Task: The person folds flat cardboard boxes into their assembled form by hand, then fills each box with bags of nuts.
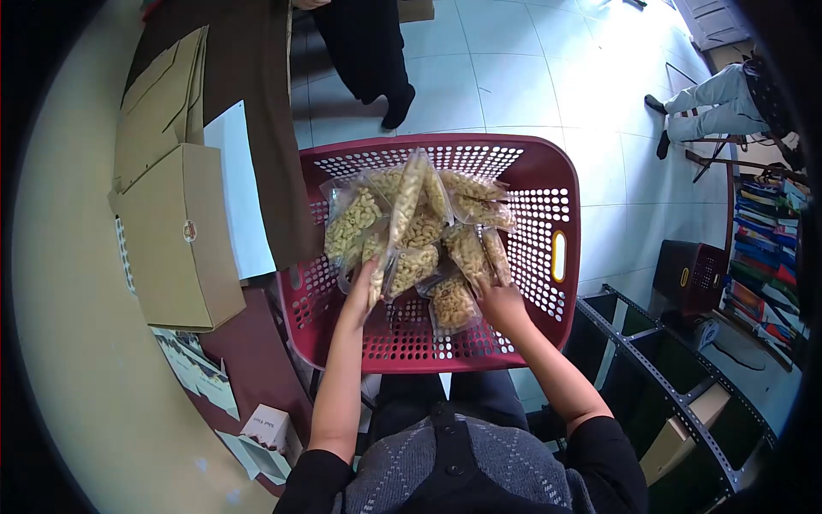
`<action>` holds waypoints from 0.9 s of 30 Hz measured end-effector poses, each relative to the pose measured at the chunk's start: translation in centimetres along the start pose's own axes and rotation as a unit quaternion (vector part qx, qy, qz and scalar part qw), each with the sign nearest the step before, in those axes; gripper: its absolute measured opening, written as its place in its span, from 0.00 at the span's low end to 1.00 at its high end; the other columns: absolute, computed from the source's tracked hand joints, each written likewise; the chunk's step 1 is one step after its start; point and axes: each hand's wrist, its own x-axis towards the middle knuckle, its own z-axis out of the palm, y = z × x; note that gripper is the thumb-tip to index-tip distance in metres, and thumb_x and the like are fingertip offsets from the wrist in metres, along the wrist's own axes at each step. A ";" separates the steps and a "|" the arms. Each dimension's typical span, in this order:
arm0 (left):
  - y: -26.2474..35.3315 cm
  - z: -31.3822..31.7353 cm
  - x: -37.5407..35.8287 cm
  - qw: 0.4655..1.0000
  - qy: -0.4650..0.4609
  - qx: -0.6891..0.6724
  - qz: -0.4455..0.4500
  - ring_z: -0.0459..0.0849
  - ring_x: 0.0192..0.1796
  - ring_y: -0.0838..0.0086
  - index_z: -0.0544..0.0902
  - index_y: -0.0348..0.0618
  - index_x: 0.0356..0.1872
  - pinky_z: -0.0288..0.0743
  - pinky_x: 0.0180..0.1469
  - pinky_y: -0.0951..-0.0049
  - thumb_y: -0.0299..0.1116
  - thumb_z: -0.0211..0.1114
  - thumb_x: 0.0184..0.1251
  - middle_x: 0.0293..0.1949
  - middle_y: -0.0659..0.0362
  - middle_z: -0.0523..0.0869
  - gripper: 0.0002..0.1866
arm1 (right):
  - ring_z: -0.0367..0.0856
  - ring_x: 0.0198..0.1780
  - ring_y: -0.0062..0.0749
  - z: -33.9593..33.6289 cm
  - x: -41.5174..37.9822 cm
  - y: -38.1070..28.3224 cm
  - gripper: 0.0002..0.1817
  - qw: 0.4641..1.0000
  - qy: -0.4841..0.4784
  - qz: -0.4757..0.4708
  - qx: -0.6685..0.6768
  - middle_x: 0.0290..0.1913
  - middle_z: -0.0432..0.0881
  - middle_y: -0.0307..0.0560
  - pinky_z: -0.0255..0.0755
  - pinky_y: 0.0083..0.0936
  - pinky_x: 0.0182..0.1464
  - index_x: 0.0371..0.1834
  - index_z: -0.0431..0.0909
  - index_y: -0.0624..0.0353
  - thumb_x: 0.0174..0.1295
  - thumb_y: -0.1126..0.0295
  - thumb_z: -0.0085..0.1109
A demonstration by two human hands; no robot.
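Observation:
A large red plastic basket (561,167) with perforated walls holds several clear bags of pale, curved nuts that look like cashews. My left hand (361,287) is closed on a bag of cashew nuts (406,201) that stands on edge, its narrow side toward me. At the right of the pile, my right hand (499,301) has its fingers closed at the lower end of another bag (466,253); the fingertips are partly hidden among the bags. Just below and left of that hand lies a further bag (453,304). More bags, including one at the left (349,221), overlap beneath.
Left of the basket, a cardboard box (175,240) and a white sheet (238,188) rest on a brown-covered table. A metal shelf frame (659,377) stands at the lower right. Two people's legs show beyond, and a stack of coloured packs (762,257) is far right.

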 end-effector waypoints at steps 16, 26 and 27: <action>6.4 -2.4 -6.9 0.972 -0.224 0.067 -0.025 0.78 0.51 0.75 0.70 0.38 0.61 0.77 0.47 0.71 0.51 0.54 0.68 0.50 0.54 0.81 0.29 | 0.78 0.51 0.46 -5.3 7.0 -3.9 0.24 0.886 0.155 -0.130 0.416 0.48 0.80 0.54 0.63 0.36 0.64 0.51 0.73 0.60 0.49 0.71 0.69; 8.8 -4.3 -3.2 0.970 0.012 0.188 0.152 0.78 0.47 0.73 0.67 0.36 0.62 0.73 0.50 0.73 0.49 0.65 0.61 0.52 0.49 0.78 0.35 | 0.77 0.32 0.26 -0.7 2.3 4.2 0.19 0.723 0.268 0.279 0.572 0.32 0.80 0.45 0.71 0.23 0.37 0.47 0.73 0.66 0.63 0.61 0.61; 9.5 -3.4 -2.3 0.970 0.033 0.234 0.064 0.78 0.49 0.71 0.69 0.35 0.61 0.73 0.52 0.71 0.48 0.68 0.58 0.52 0.48 0.78 0.35 | 0.78 0.38 0.37 -1.0 2.1 4.5 0.23 0.778 0.209 0.333 0.491 0.36 0.79 0.54 0.72 0.29 0.43 0.49 0.71 0.69 0.62 0.59 0.61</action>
